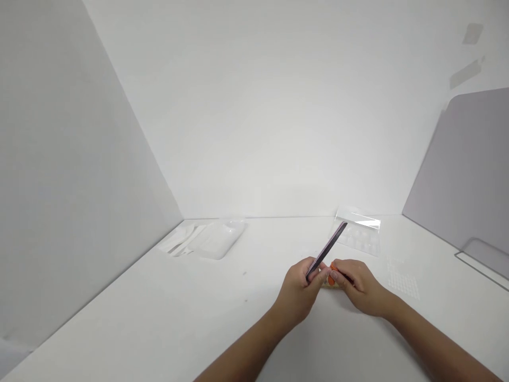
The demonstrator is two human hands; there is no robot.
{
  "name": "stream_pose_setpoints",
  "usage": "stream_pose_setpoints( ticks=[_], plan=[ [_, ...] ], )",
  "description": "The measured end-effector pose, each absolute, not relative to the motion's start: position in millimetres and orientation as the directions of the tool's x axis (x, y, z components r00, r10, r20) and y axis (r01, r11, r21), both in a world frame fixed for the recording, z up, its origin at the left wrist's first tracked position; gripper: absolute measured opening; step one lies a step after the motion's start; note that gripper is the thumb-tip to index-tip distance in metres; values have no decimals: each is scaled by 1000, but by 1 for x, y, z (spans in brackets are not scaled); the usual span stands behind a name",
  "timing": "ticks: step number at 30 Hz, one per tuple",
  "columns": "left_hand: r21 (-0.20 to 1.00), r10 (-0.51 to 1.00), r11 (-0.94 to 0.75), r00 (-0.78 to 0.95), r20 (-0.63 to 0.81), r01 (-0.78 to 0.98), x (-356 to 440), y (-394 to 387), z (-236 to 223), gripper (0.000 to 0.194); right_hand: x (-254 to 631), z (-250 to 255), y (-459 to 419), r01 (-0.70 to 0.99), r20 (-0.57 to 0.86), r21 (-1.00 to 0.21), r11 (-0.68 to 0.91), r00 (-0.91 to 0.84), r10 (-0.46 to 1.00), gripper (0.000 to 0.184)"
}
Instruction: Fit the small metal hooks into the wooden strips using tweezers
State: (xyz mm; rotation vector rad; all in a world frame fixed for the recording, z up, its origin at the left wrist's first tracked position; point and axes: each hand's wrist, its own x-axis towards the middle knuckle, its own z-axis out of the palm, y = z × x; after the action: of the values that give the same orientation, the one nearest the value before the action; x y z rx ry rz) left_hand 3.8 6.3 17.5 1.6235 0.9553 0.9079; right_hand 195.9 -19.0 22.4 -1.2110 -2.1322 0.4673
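Slim, dark, flat slab, clamped low by the left hand's fingers, could slip if the right hand, pinching a small orange piece, tugs.

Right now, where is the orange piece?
In the head view, right of centre: the orange piece is between the left hand and right hand, near the lower end of the dark object.

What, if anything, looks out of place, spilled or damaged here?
Nothing looks spilled or broken. Two faint marks spot the white tabletop left of the left hand, and greyish patches interrupt the plain wall at upper right; both look like blemishes.
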Motion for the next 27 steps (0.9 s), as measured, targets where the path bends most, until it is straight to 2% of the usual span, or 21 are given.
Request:
stream_pose_setpoints(
  ticks=[3, 7, 10, 13, 17, 20, 27],
  plan=[
    [937, 888, -281, 425, 174, 205, 2, 3, 20, 32, 201, 22, -18, 648, 381, -528, 549, -397, 835, 42],
    [858, 874, -414, 395, 282, 303, 0, 3, 21, 45, 205, 21, -15, 691, 507, -388, 610, -393, 767, 37],
    [730, 841, -525, 401, 364, 438, 0, 6, 15, 38, 204, 21, -14, 731, 613, -343, 590, -301, 730, 38],
    [635, 806, -590, 413, 424, 499, 2, 8, 9, 26, 200, 21, -14, 792, 701, -285, 540, -212, 681, 40],
    [607, 777, -629, 399, 486, 486, 3, 9, 5, 22, 199, 18, -10, 901, 738, -144, 408, -177, 651, 36],
    [613, 767, -641, 404, 499, 461, 3, 9, 7, 23, 200, 16, -6, 937, 750, -83, 339, -165, 640, 34],
    [619, 781, -619, 465, 418, 483, 1, 11, 10, 25, 196, 17, -2, 914, 694, -9, 406, -287, 660, 36]
  ],
)
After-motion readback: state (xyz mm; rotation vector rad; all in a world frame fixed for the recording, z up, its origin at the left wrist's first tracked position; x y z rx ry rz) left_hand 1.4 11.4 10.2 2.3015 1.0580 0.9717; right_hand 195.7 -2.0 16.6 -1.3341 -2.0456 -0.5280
